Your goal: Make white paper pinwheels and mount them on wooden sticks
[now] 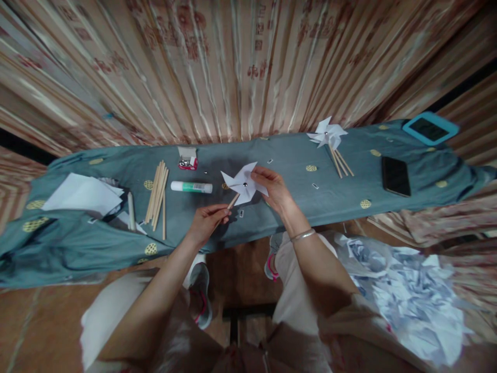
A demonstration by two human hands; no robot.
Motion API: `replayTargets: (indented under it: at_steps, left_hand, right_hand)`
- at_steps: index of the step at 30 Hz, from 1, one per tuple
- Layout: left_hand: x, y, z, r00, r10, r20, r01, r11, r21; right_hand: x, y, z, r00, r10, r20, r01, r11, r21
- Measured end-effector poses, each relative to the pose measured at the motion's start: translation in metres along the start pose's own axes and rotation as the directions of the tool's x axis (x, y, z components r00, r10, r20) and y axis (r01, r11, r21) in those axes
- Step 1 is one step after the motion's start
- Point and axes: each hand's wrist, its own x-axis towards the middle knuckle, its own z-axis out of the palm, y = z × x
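One white paper pinwheel [244,178] is between the person's two hands, over the middle of the cloth-covered desk [289,202]. The left hand [205,224] pinches its thin wooden stick [233,201], while the right hand [273,188] holds a paper blade at the right between thumb and fingers. Left of the pinwheel lie a glue stick [191,187], a small open box [188,159] and a bundle of loose sticks [156,194]. Finished pinwheels [327,133] lie together near the far edge, toward the right, with a black phone [395,176] farther right.
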Motion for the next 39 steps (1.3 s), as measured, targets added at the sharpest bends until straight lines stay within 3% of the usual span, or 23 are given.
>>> replayTargets:
  at_steps: [11, 39]
  left_hand:
    - [0.000, 0.000, 0.000, 1.000, -0.003, 0.020, 0.003, 1.000, 0.001]
    - [-0.001, -0.003, 0.001, 0.999, 0.031, 0.021, -0.032, 0.998, 0.055]
  right_hand:
    - [0.000, 0.001, 0.006, 0.989, -0.024, -0.144, 0.016, 0.998, -0.055]
    - [0.010, 0.013, -0.007, 0.972, -0.216, -0.097, 0.182, 0.945, -0.272]
